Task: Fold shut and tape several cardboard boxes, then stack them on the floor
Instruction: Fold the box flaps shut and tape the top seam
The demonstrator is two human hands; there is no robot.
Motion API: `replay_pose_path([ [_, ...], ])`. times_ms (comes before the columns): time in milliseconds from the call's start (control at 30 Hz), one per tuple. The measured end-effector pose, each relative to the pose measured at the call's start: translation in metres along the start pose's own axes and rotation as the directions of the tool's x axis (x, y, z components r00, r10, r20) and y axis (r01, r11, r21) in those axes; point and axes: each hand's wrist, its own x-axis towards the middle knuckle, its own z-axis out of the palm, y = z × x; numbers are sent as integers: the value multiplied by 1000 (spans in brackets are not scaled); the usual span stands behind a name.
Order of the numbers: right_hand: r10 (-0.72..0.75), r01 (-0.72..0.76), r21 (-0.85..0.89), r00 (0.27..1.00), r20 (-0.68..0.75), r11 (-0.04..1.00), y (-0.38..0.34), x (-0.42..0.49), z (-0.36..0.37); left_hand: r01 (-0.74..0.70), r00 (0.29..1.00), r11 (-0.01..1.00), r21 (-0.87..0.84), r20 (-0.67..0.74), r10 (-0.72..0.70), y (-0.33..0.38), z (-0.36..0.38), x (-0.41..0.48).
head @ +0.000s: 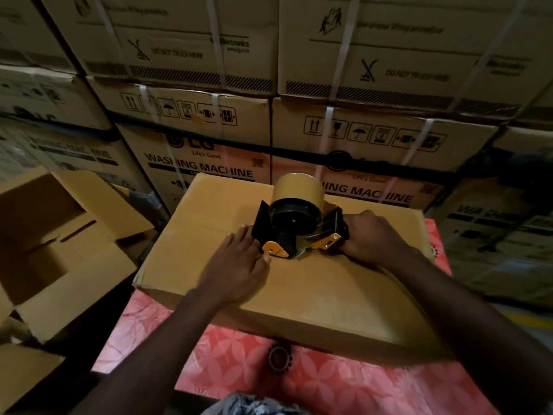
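Observation:
A closed brown cardboard box (314, 289) lies on a table with a pink flowered cloth (227, 363). On the box top stands a black and yellow tape dispenser (294, 223) carrying a roll of brown tape (299, 185). My right hand (371, 235) grips the dispenser's handle at its right side. My left hand (239, 262) lies flat on the box top, fingers straight, fingertips just left of the dispenser. A strip of brown tape runs along the box top under my right forearm.
An open empty cardboard box (57, 244) with raised flaps stands to the left, below table height. A wall of large stacked washing machine cartons (209, 121) fills the background. A small round black object (279, 357) sits on the cloth at the box's near side.

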Motion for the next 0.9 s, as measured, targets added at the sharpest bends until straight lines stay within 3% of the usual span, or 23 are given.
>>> replay_pose_path([
  [133, 14, -15, 38, 1000, 22, 999, 10, -13, -9, 2, 1000, 1000, -15, -19, -2, -4, -4, 1],
  [300, 81, -79, -63, 996, 28, 995, 70, -46, -37, 23, 999, 999, -22, -32, -24, 1, -11, 0],
  [433, -12, 10, -29, 998, -69, 1000, 111, -74, -48, 64, 996, 998, -28, -52, -66, 5, -8, 0],
  [567, 85, -86, -31, 996, -33, 996, 120, -79, -34, 145, 984, 988, -48, -99, -149, 43, 2, 9],
  [733, 32, -38, -65, 995, -93, 997, 132, -79, -27, -77, 997, 997, 12, -9, 77, 137, 26, 22],
  [900, 18, -20, -17, 994, -109, 1000, 137, -79, -23, -68, 998, 997, 34, 3, 68, 148, 33, 23],
])
